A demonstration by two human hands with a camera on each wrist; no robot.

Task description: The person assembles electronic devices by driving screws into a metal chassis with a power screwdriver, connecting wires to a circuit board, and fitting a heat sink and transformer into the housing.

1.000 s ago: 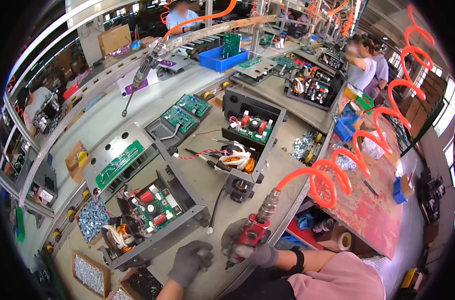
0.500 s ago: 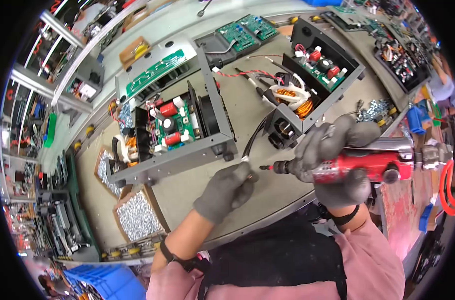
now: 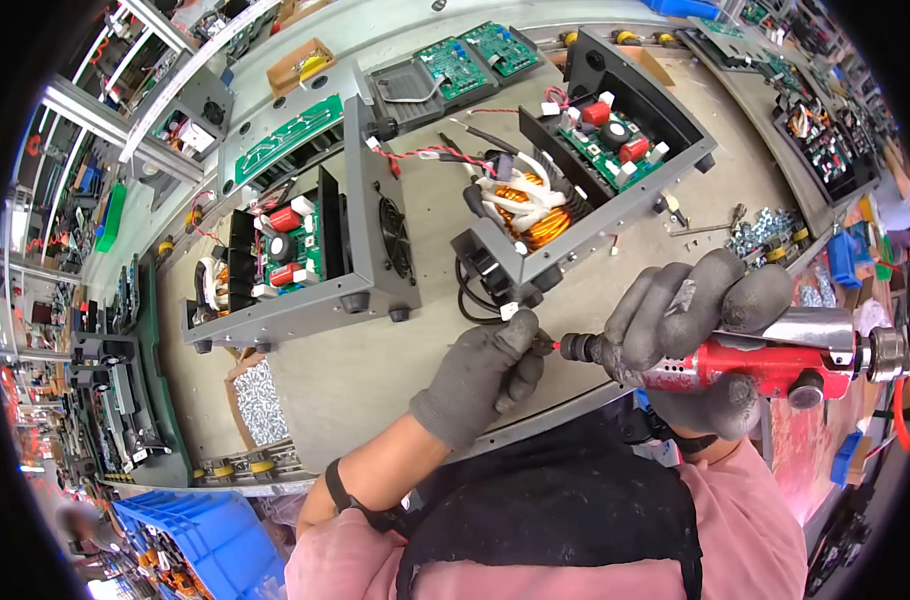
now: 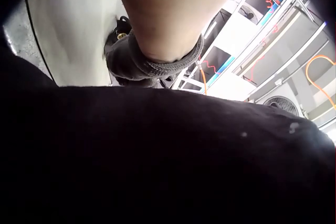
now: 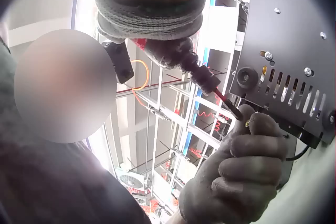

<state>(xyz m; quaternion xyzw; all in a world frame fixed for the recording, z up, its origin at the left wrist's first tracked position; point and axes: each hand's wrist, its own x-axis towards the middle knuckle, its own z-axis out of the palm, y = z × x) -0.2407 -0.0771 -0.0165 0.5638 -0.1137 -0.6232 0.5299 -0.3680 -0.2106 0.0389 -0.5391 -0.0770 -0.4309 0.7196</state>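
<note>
Gripping the red power driver (image 3: 775, 372), the right hand (image 3: 675, 320) curls its gloved fingers around the body, with the bit (image 5: 226, 100) directed at the left hand (image 3: 480, 380). The left thumb and forefinger pinch a small brass-coloured piece (image 5: 247, 123) at the bit's tip; I cannot tell exactly what the piece is. Both hands are positioned above the near edge of the bench (image 3: 345, 385). A white connector (image 3: 508, 311) sits just beside the left fingertips, below the right-hand grey housing (image 3: 635, 212), which contains a copper coil (image 3: 547, 228) and a green circuit board. The left-hand grey housing (image 3: 275, 318) stands apart from it, near a tray of silver fasteners (image 3: 263, 400).
</note>
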